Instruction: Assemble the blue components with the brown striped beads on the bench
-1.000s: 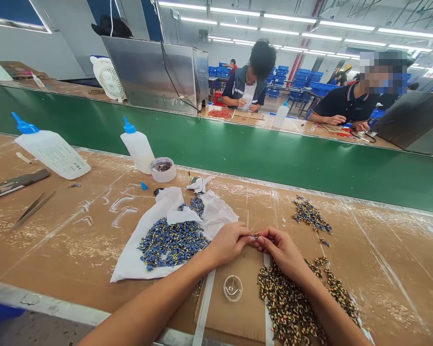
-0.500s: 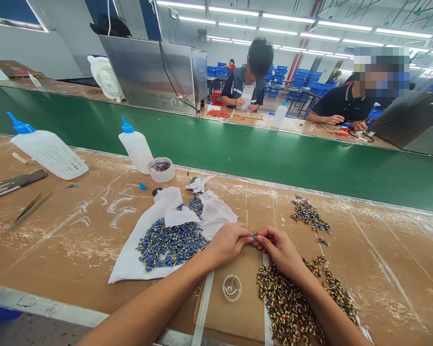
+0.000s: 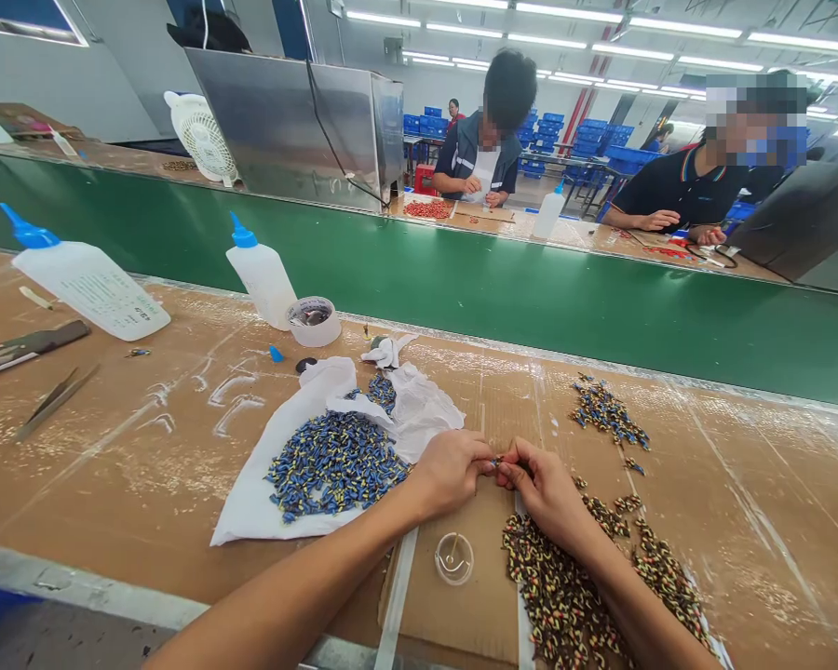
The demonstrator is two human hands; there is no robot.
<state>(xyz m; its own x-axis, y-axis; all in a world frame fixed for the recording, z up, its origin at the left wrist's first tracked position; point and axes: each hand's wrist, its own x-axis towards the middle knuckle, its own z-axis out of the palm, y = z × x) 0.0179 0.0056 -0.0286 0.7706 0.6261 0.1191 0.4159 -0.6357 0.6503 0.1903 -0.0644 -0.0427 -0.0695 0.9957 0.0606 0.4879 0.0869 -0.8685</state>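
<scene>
My left hand (image 3: 447, 475) and my right hand (image 3: 545, 489) meet fingertip to fingertip above the cardboard, both pinched on one small blue and dark piece (image 3: 495, 460). Just left of my left hand lies a pile of blue pieces (image 3: 335, 463) on a white bag (image 3: 258, 502). Under my right wrist spreads a heap of dark brown, red and yellow pieces (image 3: 565, 596). A small clear round cap (image 3: 453, 558) sits on the cardboard below my hands. A smaller heap of joined blue and dark pieces (image 3: 607, 412) lies further back on the right.
Two white squeeze bottles with blue tips, one (image 3: 87, 284) lying and one (image 3: 260, 274) upright, are at the back left beside a tape roll (image 3: 314, 321). Tweezers (image 3: 52, 398) lie far left. A green conveyor belt (image 3: 461, 279) runs behind. Two people work across it.
My hands stay pinched together on the small piece; only the view has shifted slightly.
</scene>
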